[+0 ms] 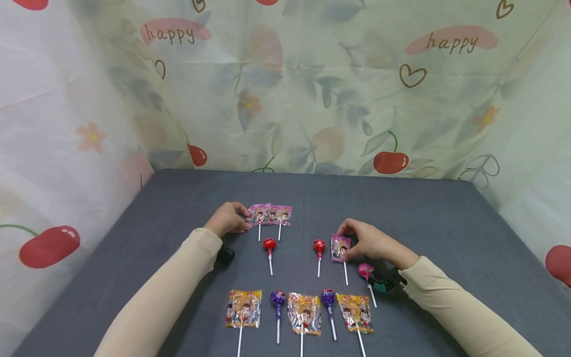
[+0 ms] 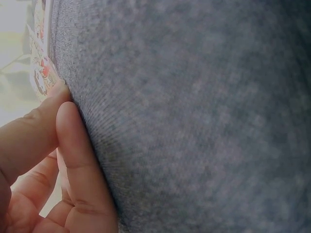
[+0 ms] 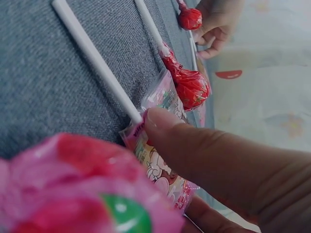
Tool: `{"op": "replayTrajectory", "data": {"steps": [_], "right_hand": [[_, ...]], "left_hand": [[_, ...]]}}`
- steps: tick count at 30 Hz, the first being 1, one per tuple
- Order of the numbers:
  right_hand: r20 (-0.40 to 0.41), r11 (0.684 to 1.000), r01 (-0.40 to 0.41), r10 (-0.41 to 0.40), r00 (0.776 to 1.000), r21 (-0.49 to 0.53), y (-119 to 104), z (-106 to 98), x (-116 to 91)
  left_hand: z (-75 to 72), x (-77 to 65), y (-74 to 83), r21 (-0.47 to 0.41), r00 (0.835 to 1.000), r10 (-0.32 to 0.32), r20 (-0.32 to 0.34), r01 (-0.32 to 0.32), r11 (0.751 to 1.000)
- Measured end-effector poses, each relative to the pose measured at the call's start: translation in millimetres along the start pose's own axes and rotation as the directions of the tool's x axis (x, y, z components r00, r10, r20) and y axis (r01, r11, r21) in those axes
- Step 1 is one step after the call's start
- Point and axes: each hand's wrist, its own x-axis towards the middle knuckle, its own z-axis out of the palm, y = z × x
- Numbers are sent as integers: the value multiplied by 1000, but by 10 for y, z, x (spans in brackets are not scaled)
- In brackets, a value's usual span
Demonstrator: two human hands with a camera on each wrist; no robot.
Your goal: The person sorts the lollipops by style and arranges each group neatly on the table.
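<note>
At the back left, my left hand holds the left edge of a flat lollipop in a pink wrapper, its fingertips at the wrapper in the left wrist view. A second pink-wrapped flat lollipop lies against it, partly overlapping. My right hand grips another pink-wrapped flat lollipop, the thumb across its lower part and fingers at its upper edge. Its white stick points toward me. Beside this hand lies a round pink lollipop, large and close in the right wrist view.
Two round red lollipops lie between the hands. Nearer me is a row of yellow-wrapped flat lollipops alternating with purple round ones. Everything rests on a grey cloth-covered table with a printed curtain behind.
</note>
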Motion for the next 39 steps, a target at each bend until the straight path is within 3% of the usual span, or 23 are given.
{"op": "replayTrajectory", "data": {"steps": [7, 16, 34, 39], "right_hand": [[-1, 998, -41, 41, 999, 48, 14, -6, 11], [-27, 996, -28, 31, 999, 90, -20, -84, -16], [-143, 988, -63, 83, 986, 140, -169, -146, -69], [-174, 990, -33, 57, 983, 136, -236, -217, -86]], "left_hand": [[15, 12, -17, 4, 1000, -10, -2, 10, 1000], [12, 17, -21, -3, 1000, -4, 2, 4, 1000], [5, 12, -12, 0, 1000, -3, 1, 3, 1000], [1, 14, -14, -1, 1000, -1, 2, 1, 1000]]}}
